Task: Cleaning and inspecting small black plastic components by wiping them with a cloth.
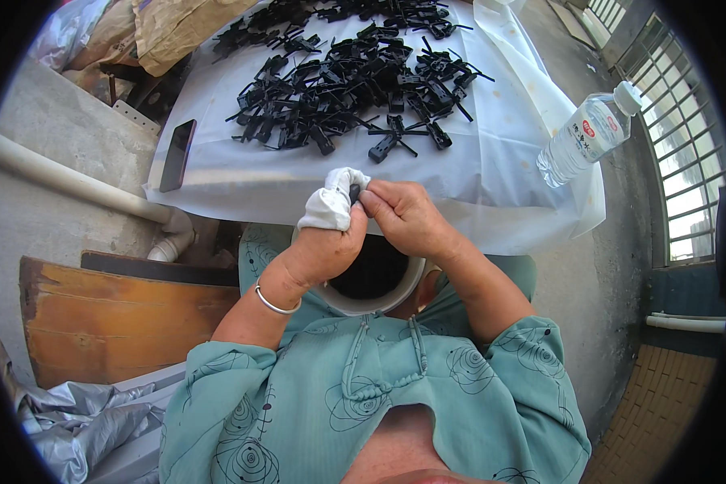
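My left hand (335, 226), its fingers wrapped in a white cloth or partial glove (328, 206), closes on a small black plastic part (355, 193). My right hand (403, 211) pinches at the same part, thumb and fingertips pressed together; most of the part is hidden between the two hands. Both hands meet just off the table's near edge, above a white bucket (415, 278) that stands between my knees with a dark inside. On the table beyond lies a heap of similar black plastic parts (339, 93) with thin arms. One cross-shaped piece (395, 137) lies at its near edge.
White plastic sheeting (226, 181) covers the table. A phone (177, 155) lies at its left edge, and a clear water bottle (585, 137) stands at the right. Brown paper sacks (181, 32), a white pipe (73, 177) and a wooden board (121, 323) are on the left.
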The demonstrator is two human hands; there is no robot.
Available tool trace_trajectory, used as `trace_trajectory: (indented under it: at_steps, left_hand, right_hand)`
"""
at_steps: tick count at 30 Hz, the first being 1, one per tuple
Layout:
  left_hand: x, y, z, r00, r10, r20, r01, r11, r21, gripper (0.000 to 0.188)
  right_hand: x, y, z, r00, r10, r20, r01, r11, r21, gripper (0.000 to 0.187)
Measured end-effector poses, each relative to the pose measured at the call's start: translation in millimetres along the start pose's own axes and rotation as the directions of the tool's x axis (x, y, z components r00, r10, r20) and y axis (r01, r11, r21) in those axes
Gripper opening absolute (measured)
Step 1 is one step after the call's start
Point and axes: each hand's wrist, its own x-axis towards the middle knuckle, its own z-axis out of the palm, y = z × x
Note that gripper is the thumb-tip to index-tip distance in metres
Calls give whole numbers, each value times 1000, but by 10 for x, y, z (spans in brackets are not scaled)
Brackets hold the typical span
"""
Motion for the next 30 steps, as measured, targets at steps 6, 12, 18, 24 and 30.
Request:
trace_trajectory:
  at_steps: [6, 12, 18, 24, 30]
  left_hand:
    - [17, -53, -263, 960, 230, 160, -279, 844, 458, 35]
    - [31, -281, -15, 998, 5, -57, 2, 993, 120, 31]
    - [50, -397, 141, 964, 84, -252, -102, 993, -61, 30]
    - [154, -255, 81, 946, -259, -192, 118, 832, -542, 32]
    - [116, -233, -21, 976, -190, -102, 83, 765, -639, 32]
  right_hand:
    - [63, 115, -284, 934, -156, -321, -67, 806, -588, 15]
    - [130, 275, -256, 927, -222, -303, -51, 725, -687, 15]
    - [30, 17, -131, 978, 156, -140, -171, 980, -103, 19]
    - [40, 127, -76, 903, -388, -187, 317, 892, -323, 17]
    - [-30, -42, -17, 987, -69, -146, 55, 994, -96, 13]
